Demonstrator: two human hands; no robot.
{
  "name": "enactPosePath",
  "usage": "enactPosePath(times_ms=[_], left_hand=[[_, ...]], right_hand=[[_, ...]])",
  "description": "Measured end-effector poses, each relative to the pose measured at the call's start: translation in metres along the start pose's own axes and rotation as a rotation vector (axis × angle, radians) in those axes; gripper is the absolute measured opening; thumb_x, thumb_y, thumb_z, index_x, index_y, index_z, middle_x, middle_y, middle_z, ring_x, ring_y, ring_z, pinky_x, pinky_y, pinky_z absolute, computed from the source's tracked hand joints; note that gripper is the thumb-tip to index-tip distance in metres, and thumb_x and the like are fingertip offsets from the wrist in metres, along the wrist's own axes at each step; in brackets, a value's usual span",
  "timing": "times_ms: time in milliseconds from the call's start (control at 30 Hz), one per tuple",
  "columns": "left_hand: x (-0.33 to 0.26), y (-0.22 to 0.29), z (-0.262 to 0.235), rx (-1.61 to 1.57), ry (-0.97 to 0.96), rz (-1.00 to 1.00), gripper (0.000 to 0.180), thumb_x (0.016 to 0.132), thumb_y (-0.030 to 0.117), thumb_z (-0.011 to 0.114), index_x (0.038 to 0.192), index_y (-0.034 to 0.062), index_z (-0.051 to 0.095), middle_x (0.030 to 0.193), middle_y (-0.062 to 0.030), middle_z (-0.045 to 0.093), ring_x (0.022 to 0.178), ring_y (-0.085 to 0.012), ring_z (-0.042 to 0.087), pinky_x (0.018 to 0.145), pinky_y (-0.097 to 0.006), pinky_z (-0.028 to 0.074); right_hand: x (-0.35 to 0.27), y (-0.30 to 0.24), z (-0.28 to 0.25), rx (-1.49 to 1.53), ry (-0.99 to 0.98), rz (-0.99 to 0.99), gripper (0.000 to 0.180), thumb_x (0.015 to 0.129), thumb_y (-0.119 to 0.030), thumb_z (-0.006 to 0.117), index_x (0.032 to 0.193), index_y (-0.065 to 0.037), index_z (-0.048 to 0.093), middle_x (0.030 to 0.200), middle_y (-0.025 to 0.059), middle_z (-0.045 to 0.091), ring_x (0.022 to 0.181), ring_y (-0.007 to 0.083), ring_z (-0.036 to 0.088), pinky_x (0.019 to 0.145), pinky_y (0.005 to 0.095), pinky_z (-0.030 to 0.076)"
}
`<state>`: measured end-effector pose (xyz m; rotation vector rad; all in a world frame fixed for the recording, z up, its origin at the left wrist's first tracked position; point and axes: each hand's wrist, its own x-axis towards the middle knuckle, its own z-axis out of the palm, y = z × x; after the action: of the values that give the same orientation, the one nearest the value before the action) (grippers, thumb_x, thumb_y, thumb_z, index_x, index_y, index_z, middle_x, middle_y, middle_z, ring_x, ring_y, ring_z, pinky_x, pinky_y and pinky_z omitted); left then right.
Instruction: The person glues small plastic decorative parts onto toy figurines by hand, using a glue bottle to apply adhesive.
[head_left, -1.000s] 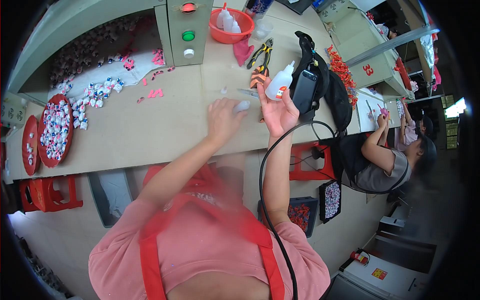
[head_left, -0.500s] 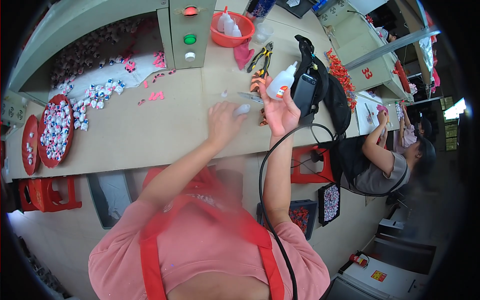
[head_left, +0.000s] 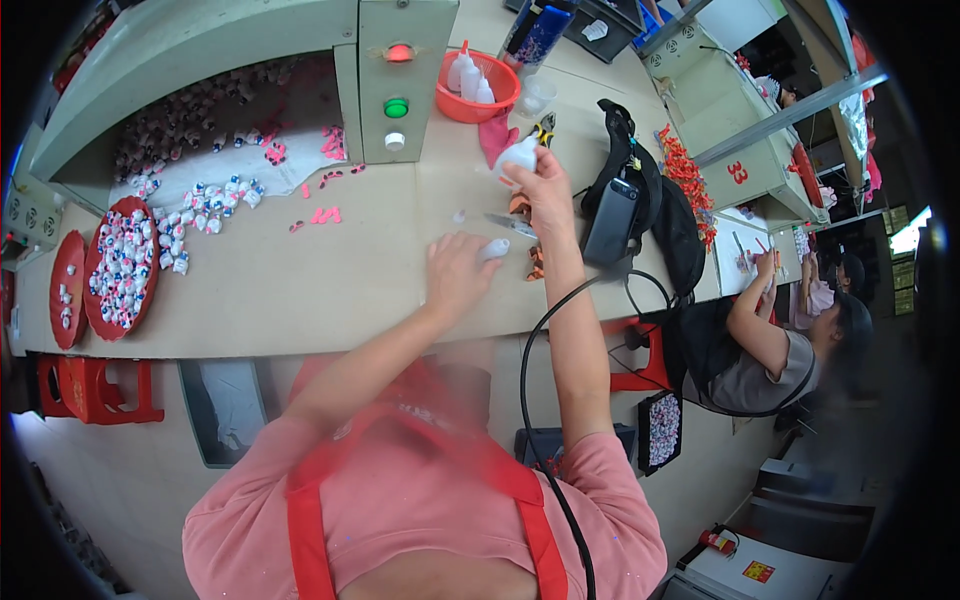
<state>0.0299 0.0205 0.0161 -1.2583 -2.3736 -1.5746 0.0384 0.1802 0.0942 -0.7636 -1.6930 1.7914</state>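
Head view: right hand grips squeeze bottle mid-table.

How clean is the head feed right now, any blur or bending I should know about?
Head view: strong fisheye, the table edge bows and the corners go black; the apron and chest at the bottom are smeared; left hand and right hand with the white squeeze bottle are fairly sharp; lighting even, no harsh glare.

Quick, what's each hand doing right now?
Left hand: closed on a small white piece at the table.
Right hand: raised, closed around a small white squeeze bottle.
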Motion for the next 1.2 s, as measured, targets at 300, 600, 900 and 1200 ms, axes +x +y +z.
enactPosePath(times_ms=[300,600,900,1200], left_hand=[[-0.01,0.004,0.004,0.05,-0.007,0.016,0.025,0.069,0.018,0.076,0.089,0.0091,0.064,0.085,-0.0066,0.06,0.086,-0.0261,0.055,0.077,-0.038,0.037],[-0.004,0.004,0.0,0.024,-0.056,-0.034,0.028,0.072,0.02,0.073,0.096,0.0098,0.061,0.09,-0.007,0.058,0.088,-0.0267,0.053,0.079,-0.04,0.036],[0.001,0.013,-0.01,-0.075,-0.22,-0.126,0.032,0.082,0.016,0.067,0.109,0.0051,0.054,0.099,-0.0161,0.056,0.095,-0.0344,0.053,0.084,-0.043,0.042],[0.009,0.016,-0.018,-0.092,-0.252,-0.1,0.025,0.086,0.013,0.061,0.107,0.0027,0.053,0.102,-0.0163,0.054,0.095,-0.0349,0.052,0.081,-0.042,0.044]], right_hand=[[0.067,0.043,0.04,-0.658,-0.055,-0.173,0.051,0.065,-0.015,0.081,0.109,-0.001,0.059,0.1,0.0122,0.068,0.092,0.023,0.066,0.081,0.0334,0.05],[0.11,-0.022,0.025,-1.214,-0.104,-0.364,0.022,0.08,-0.019,0.064,0.1,-0.009,0.069,0.085,0.0143,0.069,0.082,0.0294,0.068,0.075,0.0376,0.052],[0.224,-0.047,0.07,-0.907,0.075,-0.332,0.025,0.081,-0.024,0.064,0.097,-0.006,0.072,0.092,0.0165,0.07,0.089,0.0313,0.067,0.083,0.0379,0.051],[0.255,-0.041,0.086,-1.226,-0.121,-0.227,0.022,0.076,-0.022,0.07,0.093,-0.008,0.074,0.095,0.0171,0.069,0.092,0.0328,0.066,0.083,0.0395,0.051]])
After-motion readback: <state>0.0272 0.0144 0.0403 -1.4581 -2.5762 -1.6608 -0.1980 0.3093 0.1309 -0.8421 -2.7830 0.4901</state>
